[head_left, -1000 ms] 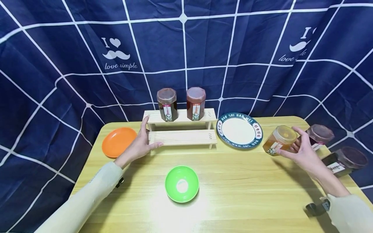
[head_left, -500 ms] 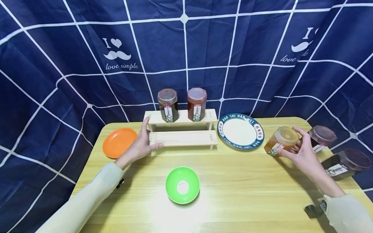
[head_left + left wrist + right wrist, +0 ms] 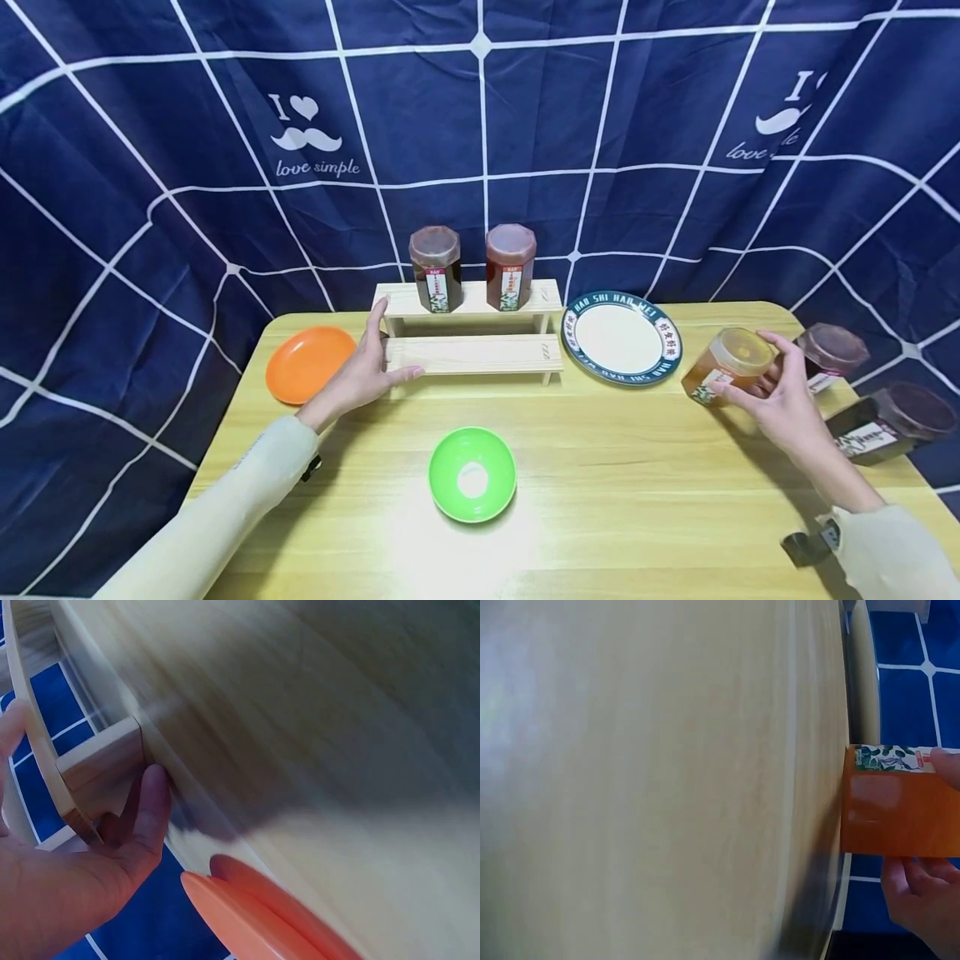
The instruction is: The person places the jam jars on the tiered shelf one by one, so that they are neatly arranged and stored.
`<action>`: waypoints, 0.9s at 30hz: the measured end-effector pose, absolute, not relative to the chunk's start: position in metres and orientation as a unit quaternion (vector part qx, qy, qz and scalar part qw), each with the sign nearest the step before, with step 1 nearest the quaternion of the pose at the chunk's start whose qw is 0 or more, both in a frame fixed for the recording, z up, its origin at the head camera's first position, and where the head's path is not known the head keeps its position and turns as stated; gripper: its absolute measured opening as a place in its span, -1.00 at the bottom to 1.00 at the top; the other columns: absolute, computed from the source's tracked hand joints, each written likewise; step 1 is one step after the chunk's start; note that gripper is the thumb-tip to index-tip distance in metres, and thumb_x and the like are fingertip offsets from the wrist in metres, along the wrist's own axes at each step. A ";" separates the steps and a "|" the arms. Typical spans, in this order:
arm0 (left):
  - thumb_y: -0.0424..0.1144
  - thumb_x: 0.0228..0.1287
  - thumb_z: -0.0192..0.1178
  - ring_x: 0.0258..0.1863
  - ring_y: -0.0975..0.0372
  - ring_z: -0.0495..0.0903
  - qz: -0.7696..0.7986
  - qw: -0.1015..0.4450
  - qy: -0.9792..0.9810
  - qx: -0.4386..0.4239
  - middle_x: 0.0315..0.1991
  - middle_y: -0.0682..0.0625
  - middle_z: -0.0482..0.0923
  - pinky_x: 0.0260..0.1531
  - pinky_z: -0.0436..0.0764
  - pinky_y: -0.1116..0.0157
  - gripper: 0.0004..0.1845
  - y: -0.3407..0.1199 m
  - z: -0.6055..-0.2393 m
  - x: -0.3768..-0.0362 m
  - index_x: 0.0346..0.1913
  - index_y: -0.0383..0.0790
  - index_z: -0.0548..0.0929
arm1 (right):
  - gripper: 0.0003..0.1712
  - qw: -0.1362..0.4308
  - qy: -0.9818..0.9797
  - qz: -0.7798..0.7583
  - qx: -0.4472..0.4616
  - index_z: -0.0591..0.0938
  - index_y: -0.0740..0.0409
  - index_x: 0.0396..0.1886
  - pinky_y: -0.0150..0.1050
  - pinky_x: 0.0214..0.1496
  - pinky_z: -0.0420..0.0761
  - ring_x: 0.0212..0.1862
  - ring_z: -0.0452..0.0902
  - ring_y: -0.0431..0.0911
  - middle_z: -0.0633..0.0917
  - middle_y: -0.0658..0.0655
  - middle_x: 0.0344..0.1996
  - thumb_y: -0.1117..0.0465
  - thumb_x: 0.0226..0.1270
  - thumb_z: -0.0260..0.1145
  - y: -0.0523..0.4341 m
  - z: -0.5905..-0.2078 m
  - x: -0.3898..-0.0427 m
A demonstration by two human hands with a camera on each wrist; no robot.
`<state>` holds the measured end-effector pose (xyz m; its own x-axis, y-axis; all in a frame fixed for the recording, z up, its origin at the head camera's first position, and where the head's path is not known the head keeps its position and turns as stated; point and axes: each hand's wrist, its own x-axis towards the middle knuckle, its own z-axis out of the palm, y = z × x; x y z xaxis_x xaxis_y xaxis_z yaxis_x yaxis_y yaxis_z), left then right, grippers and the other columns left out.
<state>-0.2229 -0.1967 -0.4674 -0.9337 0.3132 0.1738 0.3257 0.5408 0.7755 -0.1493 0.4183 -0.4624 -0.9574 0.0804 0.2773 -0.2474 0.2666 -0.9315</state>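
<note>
At the left end of a two-step wooden rack [image 3: 480, 356], my left hand [image 3: 367, 367] grips the side, thumb at the lower shelf's front and fingers toward the upper step. The left wrist view shows that hand [image 3: 82, 885] bent round the shelf's end. Two dark jars with labels, one brown [image 3: 437, 279] and one reddish [image 3: 511, 279], stand on the upper step; the lower carries nothing. On the right, my right hand [image 3: 780, 396] holds an amber jar [image 3: 723, 367] with a yellowish lid between thumb and fingers. Its orange side [image 3: 907, 814] and leafy label fill the right wrist view's edge.
Two more dark jars, one purplish [image 3: 831, 350] and one nearer black [image 3: 888, 425], stand beyond my right hand. A blue-rimmed plate [image 3: 672, 337] lies right of the rack, an orange plate [image 3: 300, 367] left of it. A green bowl [image 3: 498, 492] sits in front.
The whole head view shifts slightly, carrying everything a little to the right. Both hands keep their holds on the rack and the amber jar.
</note>
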 end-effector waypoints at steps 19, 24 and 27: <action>-0.06 0.32 0.62 0.05 -0.23 0.66 -0.379 -0.043 -0.908 -0.174 0.30 -0.44 0.50 0.11 0.60 -0.25 0.38 -0.203 -0.445 -0.212 0.78 0.09 -0.35 | 0.20 0.172 -0.852 0.491 0.058 0.20 0.02 0.63 -0.61 0.07 0.54 0.04 0.64 -0.47 0.68 -0.30 0.04 0.70 0.10 0.57 0.396 -0.451 -0.125; 0.02 0.30 0.63 -0.09 -0.17 0.71 -0.364 -0.033 -0.915 -0.172 0.32 -0.41 0.52 -0.03 0.65 -0.20 0.40 -0.206 -0.446 -0.212 0.79 0.11 -0.34 | 0.21 0.173 -0.852 0.489 0.071 0.20 0.05 0.64 -0.60 0.12 0.52 0.07 0.64 -0.44 0.69 -0.28 0.06 0.69 0.10 0.58 0.377 -0.438 -0.122; 0.03 0.29 0.63 -0.10 -0.15 0.72 -0.359 -0.030 -0.917 -0.173 0.32 -0.38 0.54 -0.03 0.66 -0.19 0.40 -0.207 -0.446 -0.213 0.79 0.12 -0.33 | 0.21 0.169 -0.851 0.490 0.082 0.21 0.07 0.66 -0.59 0.12 0.53 0.07 0.65 -0.42 0.69 -0.26 0.06 0.67 0.10 0.59 0.364 -0.432 -0.120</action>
<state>-0.2132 -0.2070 -0.4456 -0.9382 0.3394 0.0686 0.2955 0.6818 0.6692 -0.1202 0.3641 -0.4315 -0.9293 0.0257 0.3685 -0.3056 0.5068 -0.8061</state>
